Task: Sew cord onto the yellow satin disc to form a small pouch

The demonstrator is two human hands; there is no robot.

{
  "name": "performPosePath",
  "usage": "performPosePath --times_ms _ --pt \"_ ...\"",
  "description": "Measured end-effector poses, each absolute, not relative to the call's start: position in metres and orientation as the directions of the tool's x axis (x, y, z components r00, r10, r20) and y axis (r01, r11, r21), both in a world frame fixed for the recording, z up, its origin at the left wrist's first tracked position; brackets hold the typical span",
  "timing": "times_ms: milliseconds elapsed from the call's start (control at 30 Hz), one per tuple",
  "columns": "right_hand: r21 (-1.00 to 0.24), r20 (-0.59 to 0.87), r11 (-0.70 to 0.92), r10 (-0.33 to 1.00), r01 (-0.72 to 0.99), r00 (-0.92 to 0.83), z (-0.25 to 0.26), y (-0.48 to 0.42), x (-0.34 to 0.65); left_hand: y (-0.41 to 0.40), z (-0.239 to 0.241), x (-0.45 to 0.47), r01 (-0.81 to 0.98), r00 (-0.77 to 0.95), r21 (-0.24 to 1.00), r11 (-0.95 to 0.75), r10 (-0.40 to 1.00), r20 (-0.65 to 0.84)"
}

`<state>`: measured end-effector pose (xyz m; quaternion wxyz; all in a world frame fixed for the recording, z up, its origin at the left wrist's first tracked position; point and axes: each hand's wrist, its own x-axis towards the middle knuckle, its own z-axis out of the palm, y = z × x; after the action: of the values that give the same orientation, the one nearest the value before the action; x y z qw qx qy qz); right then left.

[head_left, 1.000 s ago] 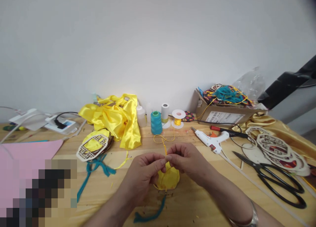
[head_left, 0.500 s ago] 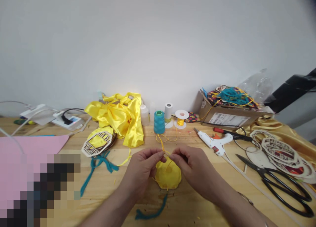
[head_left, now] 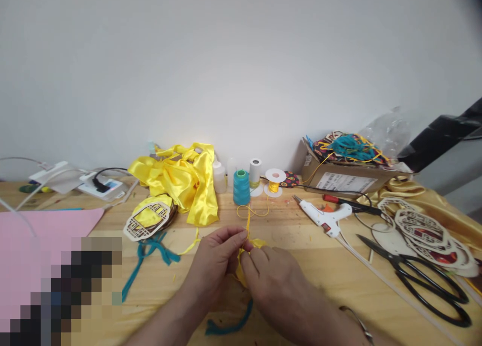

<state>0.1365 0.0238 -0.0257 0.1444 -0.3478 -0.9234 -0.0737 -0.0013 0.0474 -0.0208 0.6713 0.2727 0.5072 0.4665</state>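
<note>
My left hand [head_left: 216, 263] pinches a thin yellow cord [head_left: 248, 224] just above a small yellow fabric pouch [head_left: 258, 243] near the table's front middle. My right hand [head_left: 273, 280] lies over the pouch with its fingers curled, covering most of it; what its fingertips grip is hidden. The cord runs back to a white spool of yellow cord [head_left: 273, 181]. A teal fabric strip [head_left: 230, 323] curls on the table below my hands.
On the wooden table [head_left: 339, 270] lie a pile of yellow satin [head_left: 181, 180], a teal thread cone [head_left: 241, 187], a white glue gun [head_left: 327, 216], black scissors [head_left: 422, 273], laser-cut wooden frames [head_left: 425, 230], a cardboard box of scraps [head_left: 346, 173] and pink paper [head_left: 33, 235].
My right hand has moved left and down over the yellow pouch, hiding most of it. My left hand keeps its pinch on the cord.
</note>
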Motion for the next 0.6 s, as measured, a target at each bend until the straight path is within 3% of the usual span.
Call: performPosePath --times_ms 67,167,233,333,400,467,600 --pt "-0.027 0.301 0.782 0.600 0.622 -0.741 -0.018 0.025 0.138 0.047 -0.022 -0.001 -0.376 0.047 0.829 0.414 0.902 -0.429" --pt "-0.324 0.379 0.718 0.695 0.616 -0.610 -0.005 0.033 0.144 0.048 -0.022 0.000 -0.384 0.034 0.833 0.397 0.908 -0.417" --pt "-0.587 0.383 0.548 0.837 0.597 -0.391 -0.002 0.043 0.147 0.048 -0.022 0.000 -0.384 0.029 0.837 0.390 0.911 -0.411" --pt "-0.909 0.120 0.195 0.969 0.369 -0.216 -0.006 0.057 0.149 0.048 -0.022 0.002 -0.383 0.053 0.838 0.389 0.915 -0.400" --pt "-0.987 -0.072 -0.027 0.957 0.159 -0.283 -0.012 0.062 0.148 0.047 -0.022 0.003 -0.383 0.081 0.835 0.396 0.914 -0.397" --pt "-0.987 -0.160 -0.155 0.925 0.043 -0.345 -0.017 0.064 0.146 0.047 -0.021 0.004 -0.389 0.109 0.831 0.398 0.915 -0.388" --pt "-0.982 -0.183 -0.154 0.922 0.111 -0.341 -0.019 0.063 0.144 0.045 -0.022 0.004 -0.339 0.173 0.863 0.376 0.926 -0.335"
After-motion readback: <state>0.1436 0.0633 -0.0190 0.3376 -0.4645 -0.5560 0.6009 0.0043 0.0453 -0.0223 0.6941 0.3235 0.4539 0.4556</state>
